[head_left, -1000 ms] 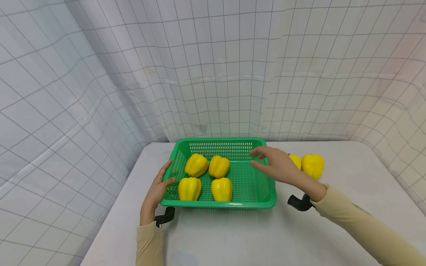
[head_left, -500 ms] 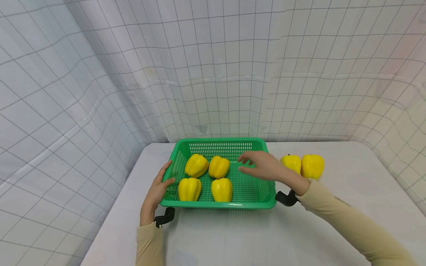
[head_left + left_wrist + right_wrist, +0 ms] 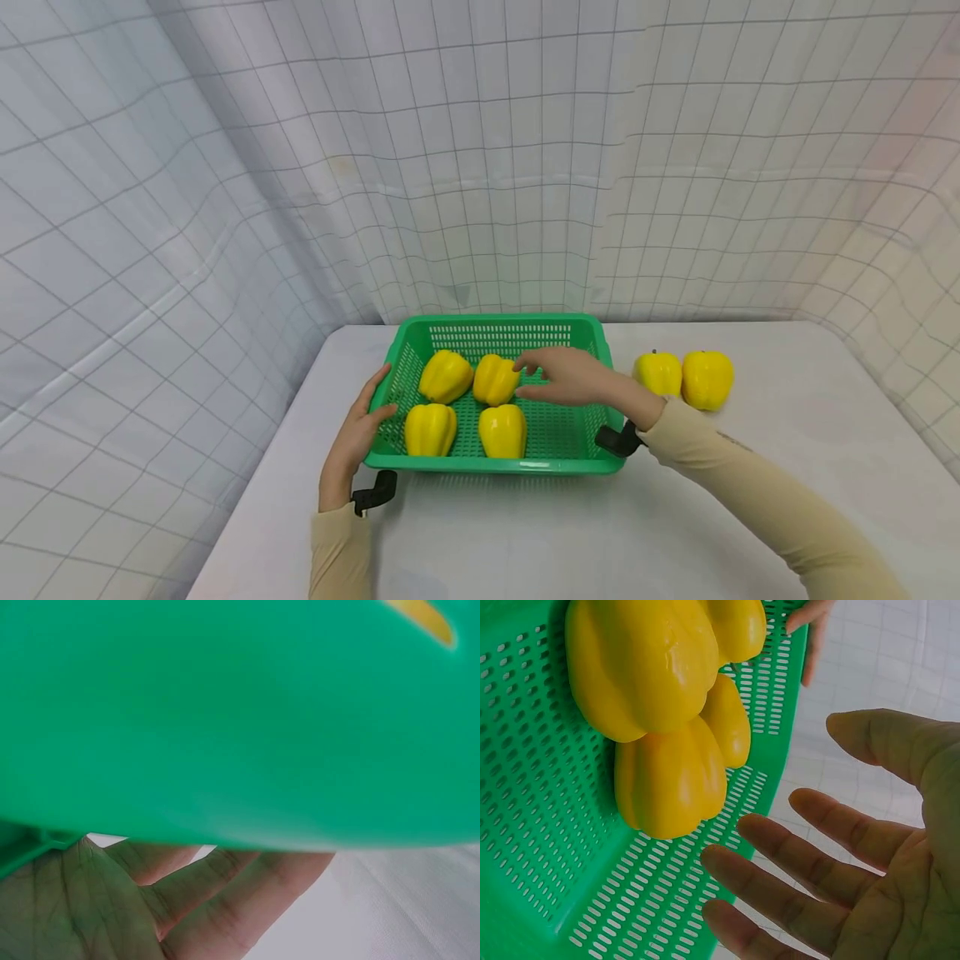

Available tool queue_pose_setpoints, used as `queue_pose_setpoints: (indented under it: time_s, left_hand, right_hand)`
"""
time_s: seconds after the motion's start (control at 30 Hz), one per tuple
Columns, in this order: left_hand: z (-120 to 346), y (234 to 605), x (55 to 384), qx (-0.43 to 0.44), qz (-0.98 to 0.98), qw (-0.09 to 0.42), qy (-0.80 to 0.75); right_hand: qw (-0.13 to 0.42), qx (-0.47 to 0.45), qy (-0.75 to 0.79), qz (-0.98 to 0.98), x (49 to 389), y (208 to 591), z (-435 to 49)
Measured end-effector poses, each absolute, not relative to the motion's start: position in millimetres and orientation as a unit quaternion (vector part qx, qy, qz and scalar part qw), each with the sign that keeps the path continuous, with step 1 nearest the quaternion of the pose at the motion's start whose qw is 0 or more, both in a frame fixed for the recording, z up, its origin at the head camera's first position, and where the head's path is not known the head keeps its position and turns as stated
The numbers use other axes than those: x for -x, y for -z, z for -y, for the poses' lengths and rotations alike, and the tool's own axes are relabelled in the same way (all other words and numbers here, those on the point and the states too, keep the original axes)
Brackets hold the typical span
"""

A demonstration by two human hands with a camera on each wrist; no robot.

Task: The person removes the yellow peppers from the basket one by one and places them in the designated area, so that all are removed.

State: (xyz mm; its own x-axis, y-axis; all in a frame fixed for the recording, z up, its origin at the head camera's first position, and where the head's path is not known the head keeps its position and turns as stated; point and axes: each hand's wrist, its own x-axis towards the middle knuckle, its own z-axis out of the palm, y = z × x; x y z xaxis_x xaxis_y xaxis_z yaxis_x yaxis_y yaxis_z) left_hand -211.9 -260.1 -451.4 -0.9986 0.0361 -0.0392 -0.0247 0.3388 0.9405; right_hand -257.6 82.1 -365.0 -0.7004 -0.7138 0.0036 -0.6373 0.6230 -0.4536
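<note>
A green plastic basket (image 3: 491, 465) holds several yellow bell peppers, among them a front-left pepper (image 3: 430, 430), a front-right pepper (image 3: 503, 431), a back-left pepper (image 3: 446, 377) and a back-middle pepper (image 3: 496, 380). My left hand (image 3: 355, 437) holds the basket's left rim, a digit over the edge and the other fingers outside; the left wrist view shows those fingers (image 3: 225, 900) below the green wall. Over the basket's right half hovers my right hand (image 3: 566, 377), fingers spread and holding nothing. In the right wrist view its fingertips (image 3: 754, 825) are apart from the peppers.
Two more yellow peppers stand on the white table right of the basket: a nearer one (image 3: 658, 372) and one (image 3: 707, 379) beside it. A white grid-patterned curtain (image 3: 495, 167) hangs behind the table and along its sides.
My right hand has moved left over the basket, toward the back-middle pepper, uncovering the peppers on the table. The left hand stays at the left rim.
</note>
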Motion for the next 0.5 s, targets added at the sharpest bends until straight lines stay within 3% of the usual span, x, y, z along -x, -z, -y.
queue_pose_setpoints:
  time_s: [0.5]
  left_hand:
    - [260,451,213,-0.006,-0.820,0.029,-0.571]
  right_hand:
    - [0.200,0.356,0.206,-0.889,272,387,-58]
